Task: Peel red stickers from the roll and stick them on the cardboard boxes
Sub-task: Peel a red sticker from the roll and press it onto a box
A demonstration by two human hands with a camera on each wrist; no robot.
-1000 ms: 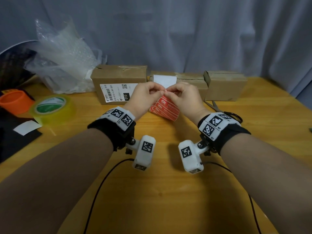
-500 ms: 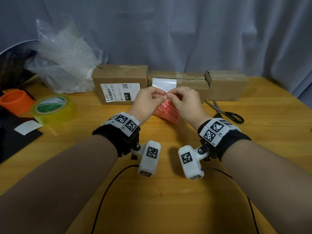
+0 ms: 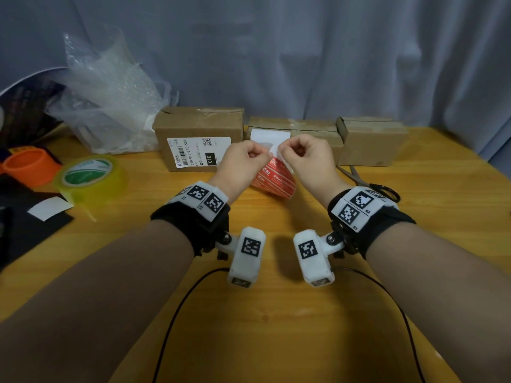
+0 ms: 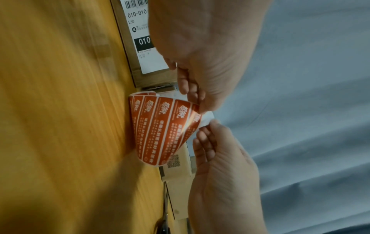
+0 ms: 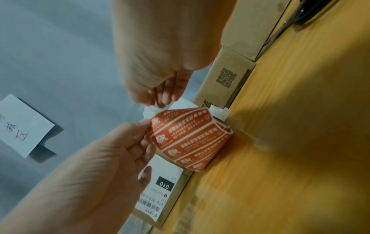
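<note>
Peeling a sticker free above a wooden desk (image 3: 276, 313), a person works over a row of three cardboard boxes set against a grey curtain. At far left lie an orange ring (image 3: 29, 165), a roll of clear tape (image 3: 90, 176) and a heap of bubble wrap (image 3: 110, 98), all well apart from the action. Next comes the labelled box (image 3: 199, 138), then the left hand (image 3: 243, 161), fingers curled and pinching the red edge of the sticker roll (image 3: 275, 179), which hangs curled beneath both hands, just above the desk. Beside it the right hand (image 3: 304, 156) pinches a pale, translucent strip, apparently the backing, at the same corner; which layer each hand holds is not wholly clear. Behind the hands stands the middle box (image 3: 312, 128), carrying a white label, with the plain right box (image 3: 372, 142) beyond and scissors (image 3: 370, 183) lying just before it. The step looks best done by drawing the two pinches apart slowly and at a low angle, keeping the sticker flat so that it neither tears nor folds onto itself. Open desk lies in front of the boxes, leaving room to reach any of their faces; the scissors at right are the one edge worth avoiding.
</note>
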